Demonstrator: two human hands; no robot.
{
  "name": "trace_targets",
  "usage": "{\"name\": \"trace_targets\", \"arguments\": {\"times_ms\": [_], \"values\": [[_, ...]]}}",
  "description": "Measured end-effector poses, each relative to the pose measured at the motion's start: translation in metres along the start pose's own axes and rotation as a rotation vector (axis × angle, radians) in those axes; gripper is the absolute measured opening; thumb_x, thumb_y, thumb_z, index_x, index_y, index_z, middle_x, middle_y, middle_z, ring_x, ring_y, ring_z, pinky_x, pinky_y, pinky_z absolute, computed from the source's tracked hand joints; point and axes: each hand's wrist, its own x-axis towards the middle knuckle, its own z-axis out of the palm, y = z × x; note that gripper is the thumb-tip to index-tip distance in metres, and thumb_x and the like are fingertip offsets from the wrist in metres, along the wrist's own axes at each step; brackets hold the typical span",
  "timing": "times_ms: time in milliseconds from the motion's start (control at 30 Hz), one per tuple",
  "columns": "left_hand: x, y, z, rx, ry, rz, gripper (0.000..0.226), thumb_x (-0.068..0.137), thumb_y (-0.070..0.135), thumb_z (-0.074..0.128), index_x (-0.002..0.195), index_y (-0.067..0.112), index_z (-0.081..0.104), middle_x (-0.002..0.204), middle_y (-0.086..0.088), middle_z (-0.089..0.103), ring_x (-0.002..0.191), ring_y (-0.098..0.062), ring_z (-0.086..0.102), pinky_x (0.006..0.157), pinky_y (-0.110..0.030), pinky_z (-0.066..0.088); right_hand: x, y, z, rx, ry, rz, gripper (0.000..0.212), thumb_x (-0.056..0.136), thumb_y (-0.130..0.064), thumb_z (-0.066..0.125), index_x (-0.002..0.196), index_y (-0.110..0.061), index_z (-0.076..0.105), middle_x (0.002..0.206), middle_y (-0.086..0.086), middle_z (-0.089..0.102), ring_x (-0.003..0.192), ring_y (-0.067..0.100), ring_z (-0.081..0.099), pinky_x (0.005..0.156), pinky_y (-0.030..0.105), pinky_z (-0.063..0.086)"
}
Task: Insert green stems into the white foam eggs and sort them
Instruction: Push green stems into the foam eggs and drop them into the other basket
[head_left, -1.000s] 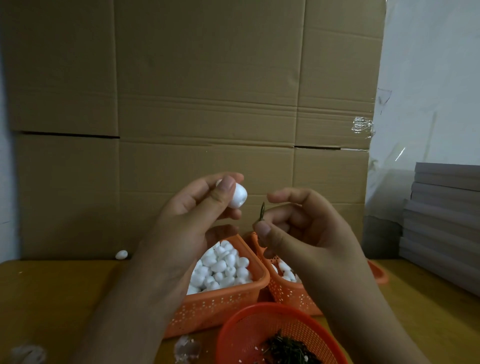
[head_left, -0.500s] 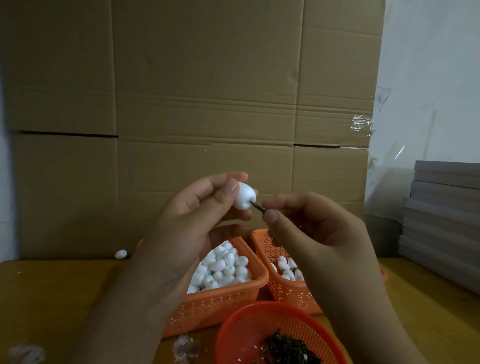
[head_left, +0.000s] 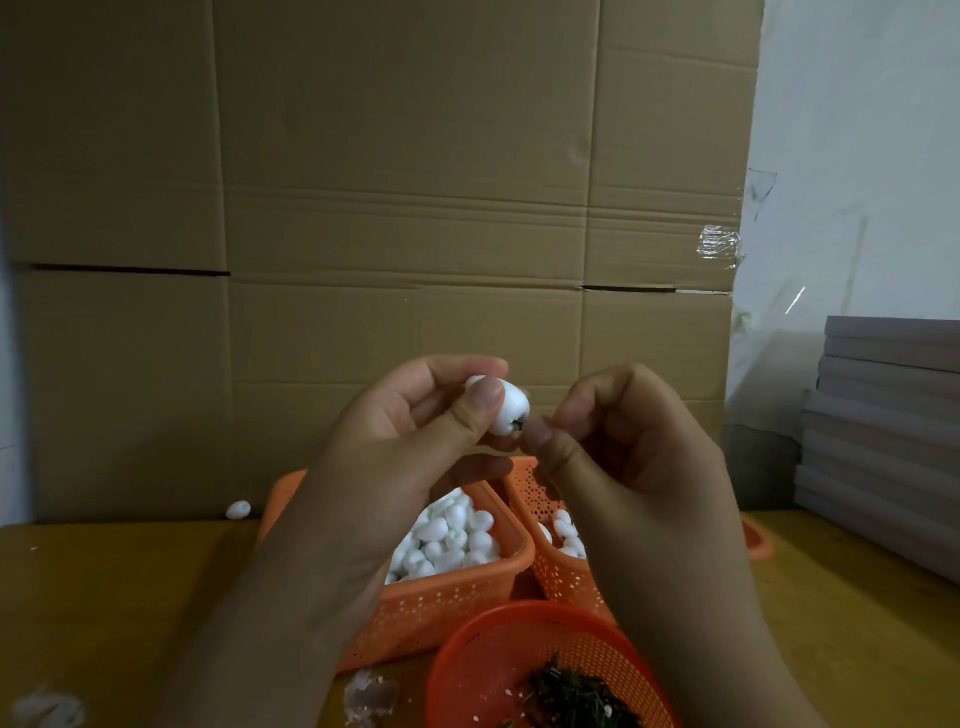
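Our left hand (head_left: 415, 441) pinching 1 white foam egg (head_left: 506, 410) above the worktop (head_left: 104, 597), our right hand (head_left: 623, 447) clenched beside it, fingertips pressing the green stem (head_left: 517, 426) into the egg, 2 orange baskets (head_left: 441, 603) below

White foam egg (head_left: 506, 410); orange perforated basket (head_left: 441, 603).

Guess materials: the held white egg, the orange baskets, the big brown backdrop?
Egg: looks like matte white foam, with a soft, slightly grainy surface; a green stem end sits in it. Rectangular baskets: probably moulded plastic, uniform orange with perforated walls. Backdrop: corrugated cardboard, going by its brown matte face, fold creases and flap seams.
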Motion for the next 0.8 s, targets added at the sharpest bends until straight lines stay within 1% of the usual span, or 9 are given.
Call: {"name": "trace_targets", "arguments": {"times_ms": [67,167,267,333,400,500,567,700,800], "values": [[0.0,-0.0006,0.0003,0.0,0.002,0.012,0.027,0.06,0.038,0.073,0.085,0.028,0.076,0.086,-0.002,0.075,0.071,-0.01,0.07,0.062,-0.018,0.054,-0.0004,0.0017,0.0012,-0.014,0.008,-0.009,0.016,0.079,-0.017,0.067,0.073,-0.024,0.053,0.071,-0.002,0.062,0.065,0.016,0.061,0.057,0.022,0.05],[-0.0003,-0.0013,0.0016,0.035,0.005,0.046,0.025,0.061,0.039,0.074,0.085,0.029,0.075,0.087,-0.001,0.075,0.076,-0.013,0.071,0.065,-0.02,0.054,-0.0011,0.0039,0.0017,-0.013,0.024,-0.011,0.026,0.082,-0.008,0.067,0.071,-0.025,0.051,0.068,-0.005,0.061,0.062,0.012,0.06,0.056,0.016,0.047],[-0.001,-0.0019,0.0046,0.073,0.01,0.084,0.02,0.066,0.039,0.079,0.085,0.031,0.074,0.087,-0.001,0.075,0.083,-0.014,0.072,0.068,-0.02,0.054,-0.0022,0.0036,0.0023,0.0,0.049,-0.005,0.024,0.081,-0.011,0.066,0.07,-0.024,0.05,0.067,0.001,0.06,0.06,0.016,0.057,0.053,0.02,0.047],[-0.001,-0.0017,0.0062,0.075,0.019,0.103,0.02,0.065,0.038,0.074,0.084,0.031,0.074,0.087,-0.001,0.075,0.083,-0.014,0.073,0.068,-0.019,0.054,-0.002,0.0024,0.0026,0.022,0.061,0.004,0.022,0.08,-0.011,0.067,0.07,-0.023,0.051,0.068,0.003,0.06,0.06,0.017,0.058,0.053,0.022,0.048],[-0.001,-0.0014,0.0067,0.039,0.024,0.096,0.022,0.063,0.037,0.072,0.083,0.03,0.074,0.086,-0.001,0.075,0.084,-0.016,0.073,0.069,-0.02,0.055,-0.001,0.0007,0.0022,0.093,0.065,0.04,0.02,0.079,-0.009,0.069,0.074,-0.021,0.055,0.069,0.001,0.064,0.06,0.014,0.062,0.054,0.02,0.05],[-0.0012,-0.0013,0.0058,-0.002,0.043,0.052,0.025,0.061,0.039,0.072,0.084,0.028,0.075,0.087,-0.002,0.075,0.087,-0.02,0.073,0.073,-0.027,0.058,0.0013,-0.0016,0.0,0.198,0.031,0.109,0.014,0.081,-0.009,0.069,0.086,-0.019,0.061,0.073,-0.001,0.07,0.063,0.009,0.067,0.059,0.015,0.052],[-0.0011,-0.0006,0.0044,-0.025,0.065,0.03,0.024,0.061,0.037,0.071,0.083,0.027,0.076,0.084,-0.002,0.074,0.086,-0.019,0.073,0.071,-0.025,0.057,0.0023,-0.0016,-0.0014,0.227,-0.001,0.143,0.015,0.081,-0.009,0.069,0.091,-0.019,0.064,0.076,-0.001,0.072,0.067,0.008,0.068,0.063,0.015,0.053],[0.0008,0.0029,0.0013,-0.066,0.108,0.036,0.02,0.065,0.032,0.07,0.081,0.022,0.075,0.078,-0.001,0.072,0.075,-0.012,0.071,0.063,-0.019,0.055,0.0033,0.0021,-0.0015,0.123,-0.038,0.138,0.015,0.08,-0.015,0.069,0.078,-0.029,0.068,0.075,-0.011,0.071,0.071,0.004,0.067,0.066,0.014,0.052],[0.0012,0.0032,0.0,-0.066,0.114,0.035,0.021,0.065,0.031,0.07,0.082,0.02,0.075,0.077,-0.003,0.072,0.074,-0.012,0.071,0.063,-0.018,0.055,0.0023,0.0031,0.0001,0.041,-0.036,0.101,0.018,0.081,-0.018,0.068,0.075,-0.035,0.066,0.075,-0.019,0.07,0.072,0.001,0.066,0.065,0.011,0.051]]}}
